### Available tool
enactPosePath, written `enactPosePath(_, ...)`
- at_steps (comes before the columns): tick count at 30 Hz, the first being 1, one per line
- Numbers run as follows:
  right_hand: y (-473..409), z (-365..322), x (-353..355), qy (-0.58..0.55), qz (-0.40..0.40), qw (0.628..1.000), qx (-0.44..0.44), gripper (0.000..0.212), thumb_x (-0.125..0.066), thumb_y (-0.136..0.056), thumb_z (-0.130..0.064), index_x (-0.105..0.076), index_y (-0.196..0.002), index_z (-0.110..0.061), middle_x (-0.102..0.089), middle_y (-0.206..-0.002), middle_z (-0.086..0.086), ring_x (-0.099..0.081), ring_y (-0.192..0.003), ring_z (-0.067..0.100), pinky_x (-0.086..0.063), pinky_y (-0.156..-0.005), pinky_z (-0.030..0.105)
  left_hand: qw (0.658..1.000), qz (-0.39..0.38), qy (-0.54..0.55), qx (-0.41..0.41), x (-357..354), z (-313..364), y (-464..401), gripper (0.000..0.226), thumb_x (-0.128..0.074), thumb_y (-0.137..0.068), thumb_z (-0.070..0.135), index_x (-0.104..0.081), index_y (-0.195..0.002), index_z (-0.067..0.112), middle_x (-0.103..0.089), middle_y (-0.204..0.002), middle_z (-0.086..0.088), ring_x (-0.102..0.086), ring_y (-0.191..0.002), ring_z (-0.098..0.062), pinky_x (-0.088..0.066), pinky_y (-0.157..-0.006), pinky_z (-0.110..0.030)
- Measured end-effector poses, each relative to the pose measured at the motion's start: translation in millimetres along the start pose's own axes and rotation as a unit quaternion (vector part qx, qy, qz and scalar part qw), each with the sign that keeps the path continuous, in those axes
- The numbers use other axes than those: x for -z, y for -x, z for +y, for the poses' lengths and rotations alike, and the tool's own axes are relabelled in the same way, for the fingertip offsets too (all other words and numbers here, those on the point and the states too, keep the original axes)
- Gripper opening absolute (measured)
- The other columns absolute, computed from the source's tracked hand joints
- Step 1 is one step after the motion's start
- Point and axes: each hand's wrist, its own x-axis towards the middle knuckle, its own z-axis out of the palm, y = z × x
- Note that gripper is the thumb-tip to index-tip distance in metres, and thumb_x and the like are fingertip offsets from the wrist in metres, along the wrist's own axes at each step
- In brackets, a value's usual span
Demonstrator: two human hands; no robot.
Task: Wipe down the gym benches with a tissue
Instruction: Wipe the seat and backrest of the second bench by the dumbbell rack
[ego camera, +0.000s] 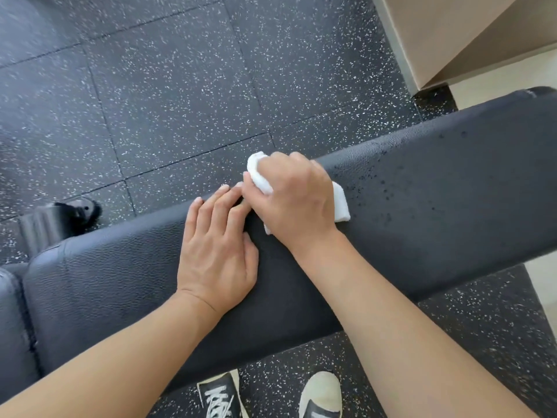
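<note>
- A long black padded bench (422, 206) runs slantwise across the view, from the lower left up to the right edge, over a dark rubber floor (165, 101) flecked with white.
- The right hand (294, 196) is closed around a folded white tissue (340, 205) and presses it onto the bench top near the far edge; white folds stick out past the fingers at the upper left and beside the wrist at the right.
- The left hand (217, 251) lies open and flat on the bench, palm down, just beside the right hand; its fingertips touch or nearly touch the right hand's knuckles.
- Small dark droplets speckle the bench surface to the right of the tissue; the padding to the left of the hands looks dry.
- A second black cushion (12, 327) adjoins the bench at the lower left, with a seam between them.
- A black foot of the frame (60, 218) rests on the floor beyond the bench at the left.
- Two shoes (321, 393) show below the near edge of the bench.
- A beige wall (467, 31) fills the upper right corner.
</note>
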Motion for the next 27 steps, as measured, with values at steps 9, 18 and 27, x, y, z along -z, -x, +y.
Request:
enactPosePath(9,153.4,40.4,70.5,0.053,-0.022,0.997,0.055,0.031,-0.071,-0.091,-0.024,-0.060,-0.065,-0.013,-0.041,-0.064,-0.002,-0.027,-0.061,0.021,-0.025,-0.053,0.037,1.000,0.001,-0.009,-0.002,-2.2,-1.8,0.6,0.055,-0.047,-0.091,0.020,-0.055,-0.144,0.009,-0.047,-0.159,-0.008,-0.040,-0.150,-0.034,-0.025,-0.126,-0.058)
enactPosePath(18,6.5,8.5,5.8,0.011,0.047,0.997,-0.065,0.032,-0.073,-0.086,-0.031,-0.055,-0.064,-0.016,-0.058,-0.065,0.005,-0.052,-0.062,0.032,-0.036,-0.057,0.040,1.000,0.003,-0.012,0.000,-2.2,-0.3,0.6,0.055,-0.044,-0.092,0.022,-0.052,-0.145,0.010,-0.046,-0.159,-0.008,-0.039,-0.150,-0.033,-0.020,-0.128,-0.054)
enactPosePath(27,-38.9,10.4,-3.5,0.020,-0.049,0.998,-0.020,0.035,-0.066,-0.090,-0.041,-0.048,-0.066,-0.022,-0.057,-0.067,0.000,-0.054,-0.067,0.028,-0.029,-0.061,0.034,1.000,0.007,-0.009,-0.001,0.7,2.6,1.8,0.054,-0.042,-0.092,0.023,-0.052,-0.143,0.009,-0.048,-0.157,-0.009,-0.040,-0.148,-0.035,-0.023,-0.127,-0.055)
